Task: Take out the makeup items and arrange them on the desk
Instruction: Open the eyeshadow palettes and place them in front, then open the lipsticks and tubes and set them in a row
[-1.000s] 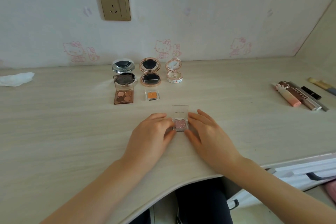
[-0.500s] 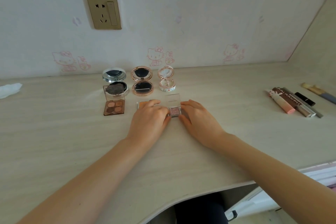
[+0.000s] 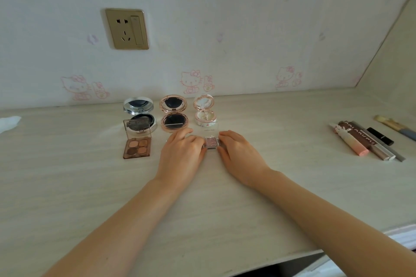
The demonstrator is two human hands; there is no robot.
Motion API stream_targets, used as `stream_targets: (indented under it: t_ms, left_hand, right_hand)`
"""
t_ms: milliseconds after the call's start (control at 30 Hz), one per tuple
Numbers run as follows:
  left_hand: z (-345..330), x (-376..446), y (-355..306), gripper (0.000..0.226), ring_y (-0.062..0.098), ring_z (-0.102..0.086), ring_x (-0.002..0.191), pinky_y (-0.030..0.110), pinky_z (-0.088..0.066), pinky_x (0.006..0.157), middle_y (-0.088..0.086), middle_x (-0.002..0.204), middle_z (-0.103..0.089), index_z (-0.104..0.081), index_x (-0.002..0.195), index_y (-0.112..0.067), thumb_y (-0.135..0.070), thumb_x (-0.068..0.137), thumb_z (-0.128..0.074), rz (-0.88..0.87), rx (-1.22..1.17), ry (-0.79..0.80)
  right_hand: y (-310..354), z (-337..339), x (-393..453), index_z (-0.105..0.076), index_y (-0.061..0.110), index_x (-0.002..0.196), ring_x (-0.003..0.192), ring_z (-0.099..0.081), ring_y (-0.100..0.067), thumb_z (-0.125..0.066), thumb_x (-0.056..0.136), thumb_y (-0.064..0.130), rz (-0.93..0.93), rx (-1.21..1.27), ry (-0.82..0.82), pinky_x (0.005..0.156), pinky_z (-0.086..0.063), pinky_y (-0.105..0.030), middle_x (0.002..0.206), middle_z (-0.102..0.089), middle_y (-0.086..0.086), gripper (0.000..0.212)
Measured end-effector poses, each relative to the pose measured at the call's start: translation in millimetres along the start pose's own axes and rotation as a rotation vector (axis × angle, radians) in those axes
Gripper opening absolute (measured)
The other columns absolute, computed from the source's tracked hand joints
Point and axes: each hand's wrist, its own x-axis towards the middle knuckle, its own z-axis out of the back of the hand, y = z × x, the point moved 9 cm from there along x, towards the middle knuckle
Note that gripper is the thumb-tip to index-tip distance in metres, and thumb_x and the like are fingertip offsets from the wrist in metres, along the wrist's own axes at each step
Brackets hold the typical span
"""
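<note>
Nearest, two bare forearms reach across the pale wood-grain desk (image 3: 67,186), whose matte top carries fine horizontal streaks. The left hand (image 3: 180,155) and right hand (image 3: 240,157) lie low on the surface with fingers gently curved, and their fingertips hold a small square pink glitter eyeshadow (image 3: 211,142) from either side; its clear plastic lid (image 3: 208,129) stands upright behind the sparkly pan. To the left sits a rectangular brown quad palette (image 3: 136,147) with four rounded pans and a translucent lid raised. Well off to the right lie slim tubes and sticks side by side, among them a pink-tipped tube (image 3: 351,143). Behind the hands stands a row of round open compacts: a shiny silver one (image 3: 139,112), a rose-gold one (image 3: 173,114) with dark insides, and a small white one (image 3: 204,111) just behind the pink eyeshadow. Farthest, a brass-coloured wall socket (image 3: 127,29) sits on cartoon-cat printed wallpaper.
</note>
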Motion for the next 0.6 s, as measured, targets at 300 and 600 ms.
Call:
stream_targets:
  t_ms: [300,600]
  left_hand:
    - [4,-2,1,0.009,0.026,-0.062,0.109,0.036,-0.048,0.087,0.000,0.081,-0.074,-0.074,0.083,-0.010,-0.018,0.080,-0.074,0.030,-0.016,-0.003]
    - [9,-7,-6,0.017,0.026,-0.058,0.114,0.039,-0.048,0.088,0.004,0.094,-0.072,-0.071,0.096,-0.007,-0.017,0.083,-0.069,0.032,-0.023,0.009]
  right_hand:
    - [1,-1,0,-0.056,0.001,0.123,0.122,-0.047,-0.026,-0.043,0.098,0.016,0.023,-0.014,-0.024,0.106,-0.033,-0.029,0.131,-0.053,-0.011,0.032]
    - [-9,13,-13,-0.042,0.005,0.137,0.132,-0.038,-0.024,-0.046,0.096,0.017,0.008,0.006,-0.023,0.107,-0.028,-0.026,0.139,-0.046,-0.009,0.043]
